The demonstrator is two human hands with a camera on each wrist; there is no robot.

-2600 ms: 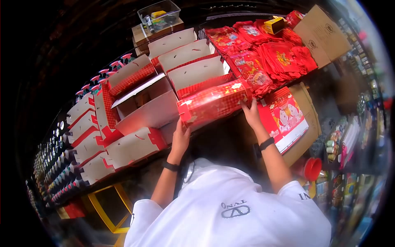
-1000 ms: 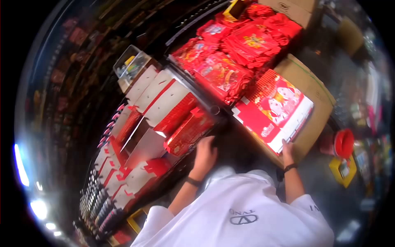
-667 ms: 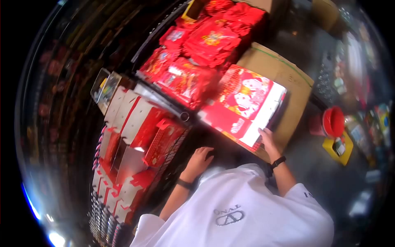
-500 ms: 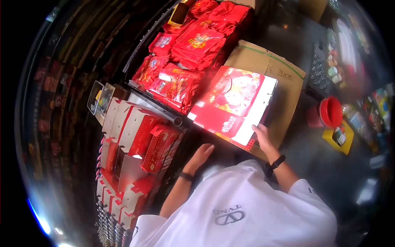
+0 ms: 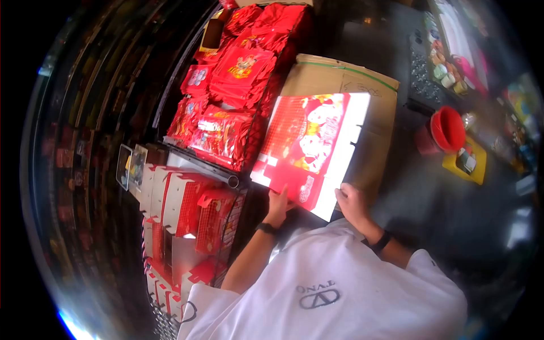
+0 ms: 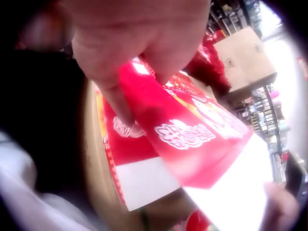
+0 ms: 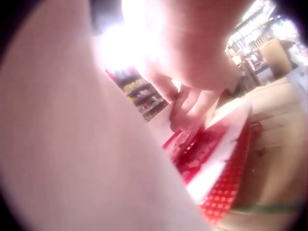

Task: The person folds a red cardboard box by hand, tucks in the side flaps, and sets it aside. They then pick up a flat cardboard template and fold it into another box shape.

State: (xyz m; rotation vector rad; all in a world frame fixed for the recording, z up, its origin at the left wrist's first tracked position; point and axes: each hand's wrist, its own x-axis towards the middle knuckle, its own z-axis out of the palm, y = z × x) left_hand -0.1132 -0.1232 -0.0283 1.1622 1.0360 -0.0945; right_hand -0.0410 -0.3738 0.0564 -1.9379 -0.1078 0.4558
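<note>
A flat red printed card (image 5: 292, 170) with a white edge strip is raised at a tilt over a large brown carton. My left hand (image 5: 277, 208) grips its near left edge, and my right hand (image 5: 352, 205) pinches the white strip. In the left wrist view, the left hand (image 6: 144, 43) holds the card (image 6: 178, 139) above another red card (image 6: 144, 178). Seen from the right wrist, the curled fingers of the right hand (image 7: 197, 62) hold the card's edge, with a red checked edge (image 7: 224, 192) underneath.
Left of the carton (image 5: 377, 124) stand a rack of red packets (image 5: 241, 73) and, nearer, folded red-and-white boxes (image 5: 187, 198). A metal pipe end (image 5: 233, 181) lies between them. A red bucket (image 5: 447, 130) and a yellow box (image 5: 473, 170) are at the right.
The head view has swung right from the boxes to the carton. My left hand let go of a folded box earlier and now grips the card, which has lifted and tilted.
</note>
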